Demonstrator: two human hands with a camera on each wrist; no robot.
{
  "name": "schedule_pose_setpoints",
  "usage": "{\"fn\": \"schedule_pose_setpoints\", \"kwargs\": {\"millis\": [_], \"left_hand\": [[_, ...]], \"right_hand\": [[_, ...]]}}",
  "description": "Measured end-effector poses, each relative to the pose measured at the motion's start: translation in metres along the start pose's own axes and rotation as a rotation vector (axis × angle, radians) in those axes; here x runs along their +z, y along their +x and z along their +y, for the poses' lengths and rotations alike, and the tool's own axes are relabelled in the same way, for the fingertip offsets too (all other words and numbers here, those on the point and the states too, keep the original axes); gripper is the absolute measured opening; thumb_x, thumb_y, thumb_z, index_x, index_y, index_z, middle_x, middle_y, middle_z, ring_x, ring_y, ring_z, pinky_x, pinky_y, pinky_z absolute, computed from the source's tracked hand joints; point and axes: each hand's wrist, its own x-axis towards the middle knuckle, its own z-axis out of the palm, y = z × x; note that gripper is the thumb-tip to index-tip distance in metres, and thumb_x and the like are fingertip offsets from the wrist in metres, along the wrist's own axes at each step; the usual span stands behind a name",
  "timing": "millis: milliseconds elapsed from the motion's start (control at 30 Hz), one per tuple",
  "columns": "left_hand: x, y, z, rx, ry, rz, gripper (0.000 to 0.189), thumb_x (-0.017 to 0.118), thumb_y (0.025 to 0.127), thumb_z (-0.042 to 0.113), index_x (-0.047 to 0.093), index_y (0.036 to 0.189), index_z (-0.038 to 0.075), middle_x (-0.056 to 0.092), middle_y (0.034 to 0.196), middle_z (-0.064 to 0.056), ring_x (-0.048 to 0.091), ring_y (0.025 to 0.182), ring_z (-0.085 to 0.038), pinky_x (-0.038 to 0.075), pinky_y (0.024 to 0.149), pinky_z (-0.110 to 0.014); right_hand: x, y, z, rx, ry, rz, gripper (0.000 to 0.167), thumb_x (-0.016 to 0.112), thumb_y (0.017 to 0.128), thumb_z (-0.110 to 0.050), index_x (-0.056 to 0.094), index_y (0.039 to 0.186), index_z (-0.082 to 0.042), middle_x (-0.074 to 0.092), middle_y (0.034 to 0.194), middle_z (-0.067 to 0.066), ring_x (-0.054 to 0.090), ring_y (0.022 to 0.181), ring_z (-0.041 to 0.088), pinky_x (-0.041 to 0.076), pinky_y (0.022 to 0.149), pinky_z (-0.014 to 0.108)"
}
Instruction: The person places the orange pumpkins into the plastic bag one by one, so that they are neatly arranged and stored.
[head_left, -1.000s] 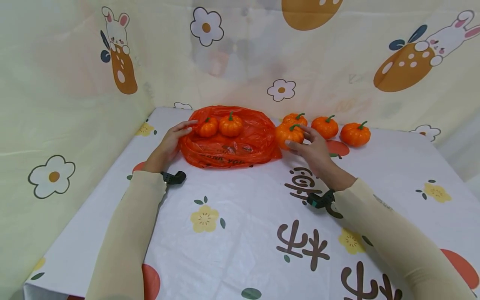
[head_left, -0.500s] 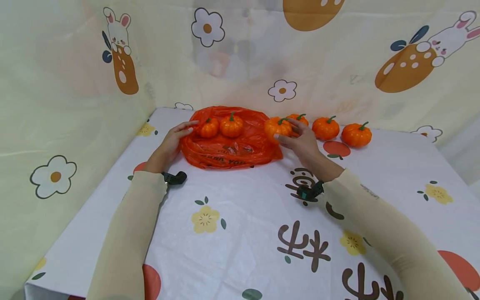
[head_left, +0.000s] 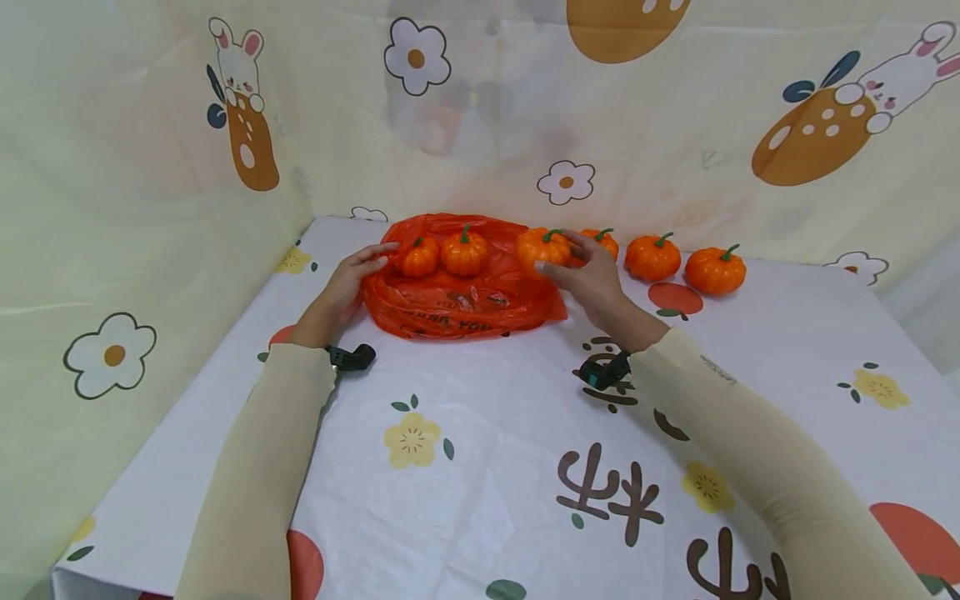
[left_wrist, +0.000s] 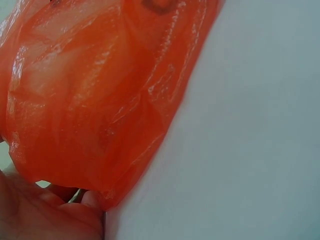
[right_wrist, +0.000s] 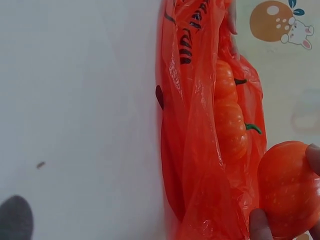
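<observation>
A red plastic bag with dark lettering lies with its mouth spread on the table, and two small orange pumpkins sit inside it. My left hand holds the bag's left side by the rim; in the left wrist view the film covers part of its fingers. Over the bag's right part, my right hand grips a third orange pumpkin between thumb and fingers, its green stem up. In the right wrist view this gripped pumpkin is beside the bag's mouth, near the two inside.
To the right of the bag stand three more pumpkins in a row along the back, the leftmost partly hidden by my right hand. A patterned cloth wall rises behind the white printed tablecloth.
My right hand has carried its pumpkin leftward and slightly up, from beside the bag's right edge to over its right part. The left hand and the bag stay in place.
</observation>
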Motion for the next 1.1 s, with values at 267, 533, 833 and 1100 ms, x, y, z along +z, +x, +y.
{"fn": "schedule_pose_setpoints", "kwargs": {"millis": [267, 533, 833, 1100], "left_hand": [[0.0, 0.0, -0.001, 0.014, -0.009, -0.001, 0.04, 0.044, 0.103, 0.015, 0.052, 0.142, 0.013, 0.036, 0.156, -0.001, 0.039, 0.141, -0.023, 0.038, 0.115, -0.04], [0.001, -0.001, 0.001, 0.013, -0.008, -0.004, 0.04, 0.044, 0.103, 0.015, 0.053, 0.141, 0.014, 0.036, 0.156, -0.001, 0.039, 0.141, -0.024, 0.039, 0.113, -0.039], [0.0, 0.0, 0.0, -0.003, 0.009, 0.0, 0.04, 0.044, 0.103, 0.016, 0.053, 0.142, 0.015, 0.035, 0.157, 0.001, 0.04, 0.141, -0.022, 0.043, 0.111, -0.034], [0.0, 0.0, -0.001, 0.008, 0.014, 0.005, 0.039, 0.045, 0.102, 0.016, 0.055, 0.14, 0.017, 0.036, 0.157, 0.001, 0.039, 0.141, -0.022, 0.042, 0.111, -0.035]], "right_hand": [[0.007, 0.009, -0.001, 0.008, -0.068, 0.035, 0.074, 0.071, 0.09, -0.016, 0.032, 0.153, -0.022, 0.029, 0.161, 0.007, 0.034, 0.144, 0.029, 0.045, 0.111, 0.042], [0.017, 0.018, -0.001, 0.002, -0.066, 0.074, 0.073, 0.071, 0.09, -0.015, 0.034, 0.152, -0.022, 0.028, 0.161, 0.007, 0.035, 0.144, 0.028, 0.046, 0.11, 0.041], [0.025, 0.029, 0.002, 0.005, -0.095, 0.084, 0.071, 0.072, 0.09, -0.018, 0.037, 0.151, -0.021, 0.031, 0.158, 0.007, 0.035, 0.142, 0.027, 0.047, 0.109, 0.039], [0.033, 0.032, 0.0, 0.015, -0.147, 0.095, 0.072, 0.073, 0.089, -0.022, 0.037, 0.152, -0.024, 0.035, 0.157, 0.005, 0.037, 0.14, 0.026, 0.045, 0.111, 0.039]]}}
